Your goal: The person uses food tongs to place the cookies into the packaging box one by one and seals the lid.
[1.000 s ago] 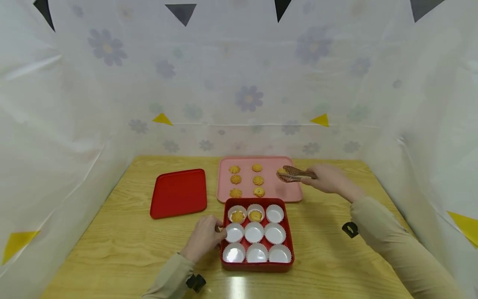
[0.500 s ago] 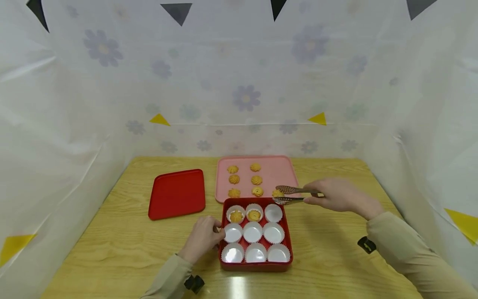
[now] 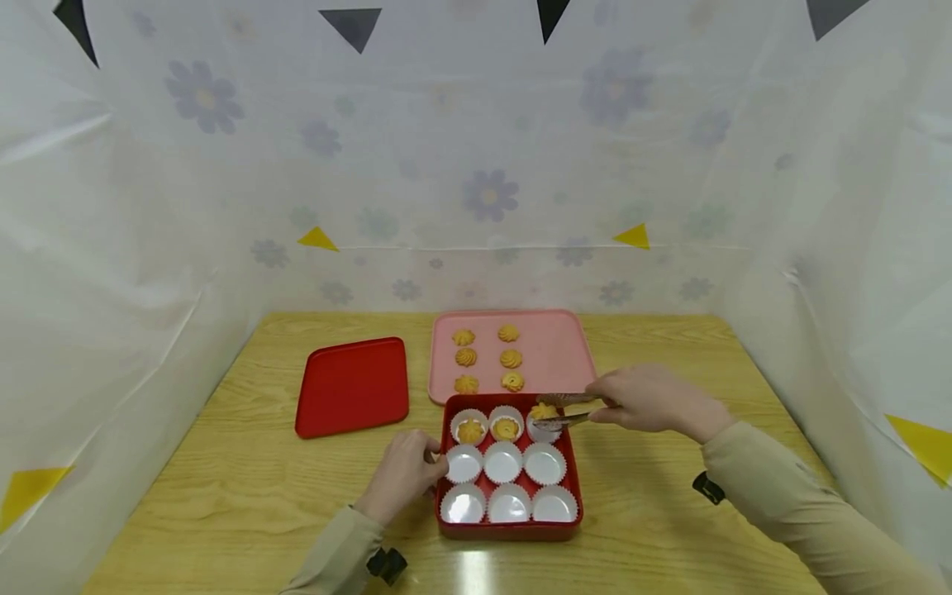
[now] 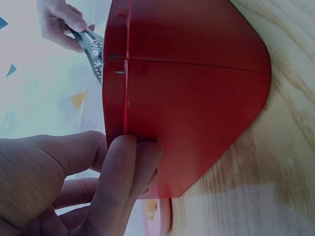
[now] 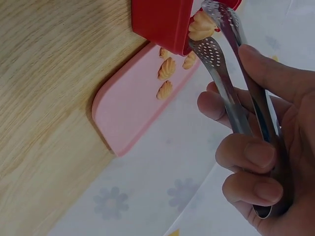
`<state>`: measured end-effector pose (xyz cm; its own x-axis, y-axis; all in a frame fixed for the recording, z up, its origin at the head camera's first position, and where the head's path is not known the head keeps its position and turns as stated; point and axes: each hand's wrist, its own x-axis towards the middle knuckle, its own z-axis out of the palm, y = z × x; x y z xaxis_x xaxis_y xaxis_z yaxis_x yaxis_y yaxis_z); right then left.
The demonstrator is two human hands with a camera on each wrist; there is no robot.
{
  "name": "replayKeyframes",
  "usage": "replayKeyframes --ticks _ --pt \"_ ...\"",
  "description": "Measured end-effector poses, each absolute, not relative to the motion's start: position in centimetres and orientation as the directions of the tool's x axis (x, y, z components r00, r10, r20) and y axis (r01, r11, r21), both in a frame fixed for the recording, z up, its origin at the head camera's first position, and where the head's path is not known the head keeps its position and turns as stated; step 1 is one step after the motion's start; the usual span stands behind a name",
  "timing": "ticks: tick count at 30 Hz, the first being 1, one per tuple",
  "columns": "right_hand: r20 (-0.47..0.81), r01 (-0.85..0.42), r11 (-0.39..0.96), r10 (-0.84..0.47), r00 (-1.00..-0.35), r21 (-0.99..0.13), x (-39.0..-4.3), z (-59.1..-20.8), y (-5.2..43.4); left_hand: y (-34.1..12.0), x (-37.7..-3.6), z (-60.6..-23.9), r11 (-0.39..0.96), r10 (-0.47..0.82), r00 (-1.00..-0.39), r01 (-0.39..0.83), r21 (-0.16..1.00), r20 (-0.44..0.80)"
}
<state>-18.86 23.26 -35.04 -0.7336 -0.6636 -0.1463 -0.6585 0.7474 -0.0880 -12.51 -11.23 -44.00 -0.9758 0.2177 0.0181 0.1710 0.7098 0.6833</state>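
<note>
The right hand (image 3: 645, 401) squeezes tongs (image 3: 563, 411) on a cookie (image 3: 543, 411), seemingly over the red box's (image 3: 510, 529) corner cup; lower before easing, while the left hand (image 3: 405, 473) grips the box's side.

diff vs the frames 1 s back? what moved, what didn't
The right hand, gripping the tongs, carried a cookie from the far right of the pink tray toward the person, to above the back-right paper cup of the red box. Left hand kept holding the box's left wall. Red lid, six tray cookies, two boxed ones: unchanged.
</note>
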Motion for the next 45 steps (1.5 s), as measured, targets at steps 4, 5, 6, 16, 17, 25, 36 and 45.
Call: replayKeyframes --ticks 4,5,6,16,17,25,36,45 --pt "-0.163 -0.662 0.746 -0.663 -0.731 -0.065 -19.0 -35.2 22.5 -11.2 -12.5 -43.9 0.716 0.213 -0.977 0.164 0.679 0.011" --pt "-0.166 -0.664 0.745 -0.663 -0.730 -0.058 -19.1 -35.3 22.3 -11.2 -12.5 -43.9 0.716 0.212 -0.977 0.161 0.680 0.008" --pt "-0.168 -0.664 0.746 -0.662 -0.731 -0.050 -19.2 -35.4 22.2 -11.2 -12.5 -43.9 0.716 0.212 -0.977 0.158 0.680 0.005" --pt "-0.158 -0.670 0.740 -0.655 -0.739 0.061 -19.1 -35.4 20.7 -11.2 -12.4 -44.2 0.699 0.219 -0.975 0.135 0.703 -0.031" --pt "-0.163 -0.665 0.744 -0.649 -0.743 0.067 -19.1 -35.3 20.6 -11.2 -12.3 -44.2 0.699 0.219 -0.975 0.135 0.702 -0.031" --pt "-0.189 -0.644 0.754 -0.619 -0.762 0.130 -18.7 -34.6 19.1 -11.3 -12.4 -44.1 0.690 0.223 -0.975 0.137 0.710 -0.028" --pt "-0.187 -0.632 0.742 -0.604 -0.775 0.223 -18.6 -34.3 17.9 -11.3 -12.4 -44.1 0.691 0.220 -0.975 0.140 0.709 -0.022" --pt "-0.189 -0.625 0.731 -0.596 -0.780 0.273 -18.6 -34.4 17.5 -11.3 -12.4 -43.9 0.691 0.222 -0.975 0.143 0.709 -0.020"
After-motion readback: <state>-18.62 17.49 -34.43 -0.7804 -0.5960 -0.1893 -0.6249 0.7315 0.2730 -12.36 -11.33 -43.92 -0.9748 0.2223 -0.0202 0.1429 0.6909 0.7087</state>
